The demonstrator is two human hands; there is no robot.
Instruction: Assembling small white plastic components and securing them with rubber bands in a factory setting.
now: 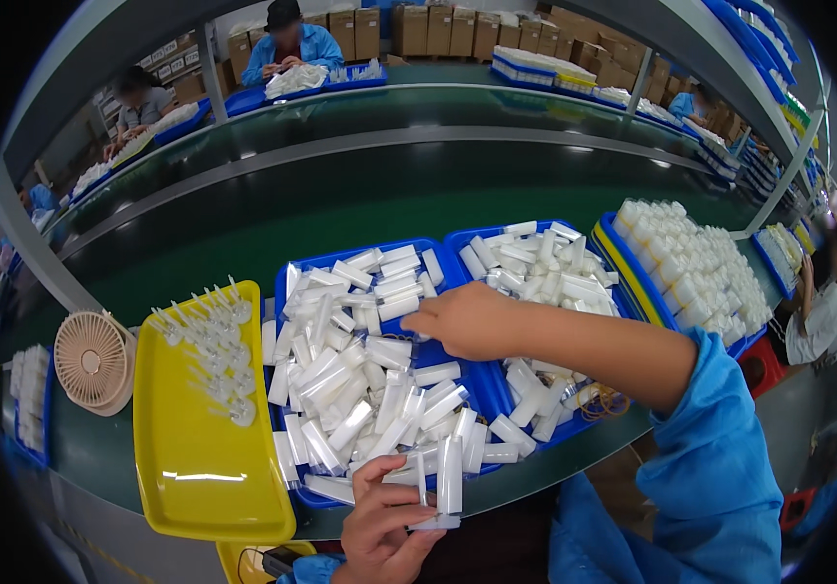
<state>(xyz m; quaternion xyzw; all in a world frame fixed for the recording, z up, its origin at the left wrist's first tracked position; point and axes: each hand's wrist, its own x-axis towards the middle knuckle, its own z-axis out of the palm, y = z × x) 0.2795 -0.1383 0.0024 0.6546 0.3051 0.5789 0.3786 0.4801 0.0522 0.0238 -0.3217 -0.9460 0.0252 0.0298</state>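
Observation:
Near the front edge, my left hand (389,526) is closed around a few white plastic tubes (449,477) with clear sleeves, held upright with a flat whitish end at the bottom. My right hand (467,321) reaches across over the left blue tray (482,389), fingers bent together and pointing left among the loose pieces. Its fingertips are partly hidden, and I cannot make out what is between them. White tubes in clear film (326,375) lie heaped in the tray around and below both hands.
On the left, a yellow tray (209,487) carries several white stemmed parts (229,360) beside a beige fan (92,360). A second blue tray of tubes, with rubber bands (601,401), sits to the right. Beyond it stands a stacked tray of bundled white pieces (686,263). Other people work across the bench.

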